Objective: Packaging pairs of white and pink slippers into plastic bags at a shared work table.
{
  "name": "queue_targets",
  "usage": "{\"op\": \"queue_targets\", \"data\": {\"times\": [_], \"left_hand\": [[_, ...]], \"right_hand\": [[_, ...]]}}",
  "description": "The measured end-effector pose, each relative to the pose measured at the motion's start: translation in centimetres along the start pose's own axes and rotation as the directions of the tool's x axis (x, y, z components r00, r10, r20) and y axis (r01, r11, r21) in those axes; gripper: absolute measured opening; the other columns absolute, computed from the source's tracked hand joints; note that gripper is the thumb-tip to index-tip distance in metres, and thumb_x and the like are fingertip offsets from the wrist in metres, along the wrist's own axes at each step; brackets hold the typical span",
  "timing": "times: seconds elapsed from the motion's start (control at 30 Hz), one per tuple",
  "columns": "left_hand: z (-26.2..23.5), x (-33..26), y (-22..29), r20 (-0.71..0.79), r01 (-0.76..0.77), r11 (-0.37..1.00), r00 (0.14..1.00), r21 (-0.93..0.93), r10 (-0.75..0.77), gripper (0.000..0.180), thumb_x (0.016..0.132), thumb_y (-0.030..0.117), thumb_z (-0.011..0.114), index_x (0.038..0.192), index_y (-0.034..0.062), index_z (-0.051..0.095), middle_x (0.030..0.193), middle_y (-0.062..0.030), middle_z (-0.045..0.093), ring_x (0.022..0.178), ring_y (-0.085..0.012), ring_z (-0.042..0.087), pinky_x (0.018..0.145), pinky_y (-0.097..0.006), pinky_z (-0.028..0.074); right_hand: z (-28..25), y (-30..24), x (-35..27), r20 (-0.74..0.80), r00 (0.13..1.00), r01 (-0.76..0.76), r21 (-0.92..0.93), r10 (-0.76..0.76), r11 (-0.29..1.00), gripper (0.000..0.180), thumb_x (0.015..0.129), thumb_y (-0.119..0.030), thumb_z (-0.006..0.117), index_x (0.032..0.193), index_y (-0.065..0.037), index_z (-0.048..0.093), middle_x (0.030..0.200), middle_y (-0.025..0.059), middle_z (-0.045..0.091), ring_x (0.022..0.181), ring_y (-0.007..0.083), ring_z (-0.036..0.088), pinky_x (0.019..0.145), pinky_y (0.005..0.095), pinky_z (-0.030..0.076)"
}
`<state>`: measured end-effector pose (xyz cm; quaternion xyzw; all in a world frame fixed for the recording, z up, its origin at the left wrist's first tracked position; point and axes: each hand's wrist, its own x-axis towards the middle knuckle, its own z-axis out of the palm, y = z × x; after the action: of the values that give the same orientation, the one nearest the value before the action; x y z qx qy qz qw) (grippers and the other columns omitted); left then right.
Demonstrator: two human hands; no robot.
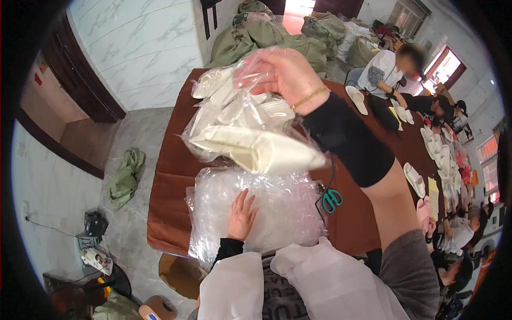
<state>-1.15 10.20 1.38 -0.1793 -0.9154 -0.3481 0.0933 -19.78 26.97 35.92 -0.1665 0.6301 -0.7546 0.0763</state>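
Observation:
My right hand [285,72] is raised above the brown table [168,176] and grips a clear plastic bag [240,120] stuffed with white slippers; one white slipper [256,150] juts out at the bag's lower end. My left hand [241,216] lies flat, fingers apart, on a stack of clear plastic bags [277,205] at the table's near edge. A gold bracelet and a black sleeve are on my right wrist and forearm.
Teal-handled scissors [330,200] lie right of the bag stack. Loose white slippers [415,180] are spread along the table's right side, where other people sit. Green sacks [266,34] are piled beyond the table, and a green cloth [125,178] lies on the floor at left.

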Motion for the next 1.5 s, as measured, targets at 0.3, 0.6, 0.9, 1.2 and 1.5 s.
{"op": "queue_targets", "data": {"times": [0.3, 0.6, 0.9, 1.2, 1.5], "left_hand": [[-6.9, 0.4, 4.2, 0.360, 0.196, -0.435, 0.871, -0.879, -0.335, 0.059, 0.101, 0.048, 0.035, 0.138, 0.0033, 0.042, 0.138, -0.0115, 0.050, 0.124, -0.0264, 0.050, 0.104, -0.041, 0.041], [-9.8, -4.4, -4.1, 0.026, 0.398, 0.511, 0.808, -0.762, -0.589, 0.026, 0.099, 0.019, 0.054, 0.120, 0.0042, 0.057, 0.093, -0.0031, 0.063, 0.080, -0.0090, 0.058, 0.070, -0.026, 0.047], [-2.9, -8.3, -5.0, -0.321, 0.364, 0.929, 0.873, -0.071, -0.367, 0.040, 0.089, 0.002, 0.056, 0.129, 0.0076, 0.055, 0.119, -0.0155, 0.052, 0.091, -0.0258, 0.057, 0.079, -0.035, 0.050], [-2.1, -8.6, -5.7, -0.347, 0.326, 0.940, 0.875, -0.099, -0.339, 0.039, 0.089, 0.002, 0.056, 0.128, 0.0072, 0.057, 0.120, -0.0150, 0.052, 0.098, -0.0259, 0.056, 0.081, -0.034, 0.049], [-2.4, -8.5, -5.3, -0.346, 0.309, 0.950, 0.898, 0.050, -0.273, 0.040, 0.088, 0.003, 0.058, 0.128, 0.0081, 0.057, 0.120, -0.0160, 0.052, 0.105, -0.0286, 0.055, 0.084, -0.035, 0.049]], "right_hand": [[0.2, 0.7, -14.0, -0.101, 0.995, 0.056, 0.534, -0.002, 0.844, 0.035, 0.102, -0.027, 0.040, 0.118, 0.001, 0.053, 0.124, 0.0194, 0.060, 0.115, 0.0330, 0.059, 0.085, 0.0365, 0.054], [-10.7, 18.7, -33.0, -0.286, 0.867, -0.432, -0.027, 0.407, 0.902, 0.020, 0.095, -0.019, 0.055, 0.106, -0.004, 0.061, 0.095, 0.0071, 0.068, 0.080, 0.0171, 0.067, 0.063, 0.0279, 0.052], [-11.9, 24.0, -32.0, -0.416, 0.776, -0.581, -0.182, 0.474, 0.793, 0.018, 0.092, -0.013, 0.056, 0.096, 0.002, 0.066, 0.078, 0.0063, 0.067, 0.064, 0.0125, 0.063, 0.058, 0.0264, 0.051], [-6.9, 31.2, -25.6, -0.407, 0.816, -0.505, -0.156, 0.411, 0.849, 0.035, 0.083, -0.016, 0.068, 0.111, 0.000, 0.055, 0.077, 0.0071, 0.063, 0.061, 0.0134, 0.061, 0.052, 0.0277, 0.050], [-5.0, 35.9, -26.5, -0.520, 0.839, -0.393, -0.374, 0.161, 0.840, 0.041, 0.088, -0.037, 0.062, 0.102, 0.002, 0.055, 0.078, 0.0153, 0.064, 0.073, 0.0288, 0.064, 0.068, 0.0409, 0.049]]}}
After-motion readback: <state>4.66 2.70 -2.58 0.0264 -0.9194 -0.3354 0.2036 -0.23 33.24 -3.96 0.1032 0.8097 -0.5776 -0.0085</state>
